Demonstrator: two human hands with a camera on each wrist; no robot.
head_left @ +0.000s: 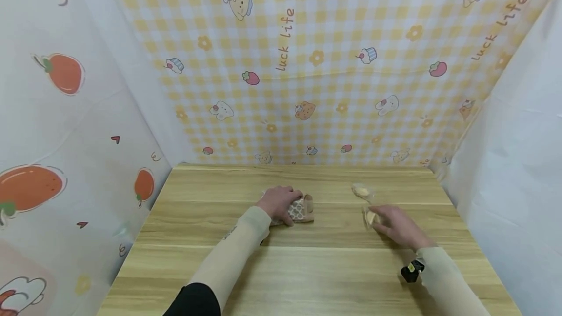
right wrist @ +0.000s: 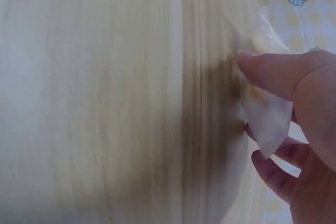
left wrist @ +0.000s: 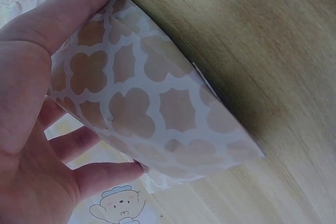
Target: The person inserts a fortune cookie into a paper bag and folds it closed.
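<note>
My left hand (head_left: 277, 203) grips a paper bag (head_left: 296, 210) with a brown and white lattice pattern, lying on its side on the table. In the left wrist view, the thumb lies along one side of the patterned bag (left wrist: 157, 98) and the fingers are on the other. At the right, my right hand (head_left: 398, 226) pinches a small clear packet (head_left: 371, 218) with something pale yellow inside. Its serrated wrapper edge (right wrist: 270, 148) shows between thumb and fingers in the right wrist view. A similar wrapped packet (head_left: 362, 190) lies just behind that hand.
The wood-grain table (head_left: 316, 277) ends at a yellow checked cloth (head_left: 325, 91) hung at the back. White sheets stand at both sides, the left one (head_left: 101, 111) printed with orange fruit. A small black device (head_left: 411, 271) sits at the right wrist.
</note>
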